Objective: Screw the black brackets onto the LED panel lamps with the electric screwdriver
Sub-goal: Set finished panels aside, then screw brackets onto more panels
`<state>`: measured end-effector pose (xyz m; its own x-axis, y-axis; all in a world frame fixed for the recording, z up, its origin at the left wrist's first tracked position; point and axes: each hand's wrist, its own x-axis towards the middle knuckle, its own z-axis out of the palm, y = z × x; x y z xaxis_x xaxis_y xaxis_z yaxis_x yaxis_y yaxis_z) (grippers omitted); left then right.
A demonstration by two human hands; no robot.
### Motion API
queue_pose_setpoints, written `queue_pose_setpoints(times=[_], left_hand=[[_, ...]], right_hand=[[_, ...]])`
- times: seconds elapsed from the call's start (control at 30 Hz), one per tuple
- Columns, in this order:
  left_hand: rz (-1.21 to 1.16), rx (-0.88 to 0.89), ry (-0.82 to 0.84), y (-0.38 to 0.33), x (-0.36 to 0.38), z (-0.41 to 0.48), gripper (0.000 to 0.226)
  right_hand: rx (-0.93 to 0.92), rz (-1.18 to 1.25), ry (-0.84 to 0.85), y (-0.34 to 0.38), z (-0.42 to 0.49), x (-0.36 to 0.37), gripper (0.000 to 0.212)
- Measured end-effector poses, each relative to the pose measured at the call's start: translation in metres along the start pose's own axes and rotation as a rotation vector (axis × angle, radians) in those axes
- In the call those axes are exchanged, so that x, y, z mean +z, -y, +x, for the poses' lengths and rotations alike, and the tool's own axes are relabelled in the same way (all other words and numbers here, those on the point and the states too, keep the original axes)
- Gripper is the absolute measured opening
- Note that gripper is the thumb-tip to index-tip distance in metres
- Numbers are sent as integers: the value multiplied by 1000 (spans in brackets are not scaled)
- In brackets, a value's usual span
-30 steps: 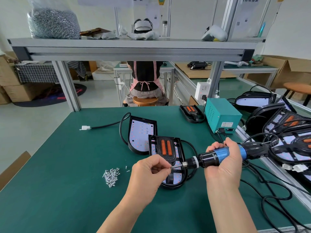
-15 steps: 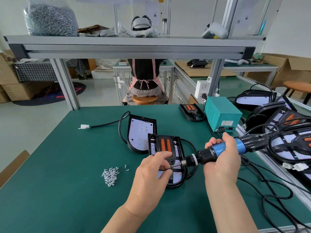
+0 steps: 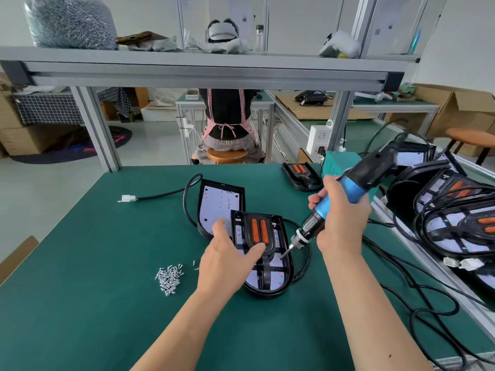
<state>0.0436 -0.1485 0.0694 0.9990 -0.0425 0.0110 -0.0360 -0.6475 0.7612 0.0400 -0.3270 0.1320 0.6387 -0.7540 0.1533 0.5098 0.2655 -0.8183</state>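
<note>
Left hand [image 3: 227, 261], fingers spread, pins the bracket [image 3: 258, 234] on the lamp [image 3: 281, 281]; right hand [image 3: 340, 223] grips the driver [image 3: 348, 187], tilted. I'd stand the bit [image 3: 284, 253] square to the lamp before driving.

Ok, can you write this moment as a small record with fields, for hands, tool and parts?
left hand: open, thumb rests on the bracket
right hand: grips the screwdriver
screwdriver: tilted, bit down at the near lamp's right side
second lamp: behind, no bracket on it
screws: loose pile on the table, left of the near lamp
</note>
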Motion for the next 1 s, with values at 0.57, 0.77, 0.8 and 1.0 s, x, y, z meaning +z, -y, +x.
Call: queue_pose_setpoints(times=[0.57,0.77,0.8,1.0], left_hand=[[159,-13,9,-5,9,17,80],[136,9,2,0,12,20,77],[132,10,1,0,12,20,77],[148,12,-5,4,15,23,80]], right_hand=[[0,-150,188,-11,3,7,17],[1,-144,199,-12,1,9,21],[3,-141,198,-12,1,9,23],[10,-147,205,-15,-1,8,27]])
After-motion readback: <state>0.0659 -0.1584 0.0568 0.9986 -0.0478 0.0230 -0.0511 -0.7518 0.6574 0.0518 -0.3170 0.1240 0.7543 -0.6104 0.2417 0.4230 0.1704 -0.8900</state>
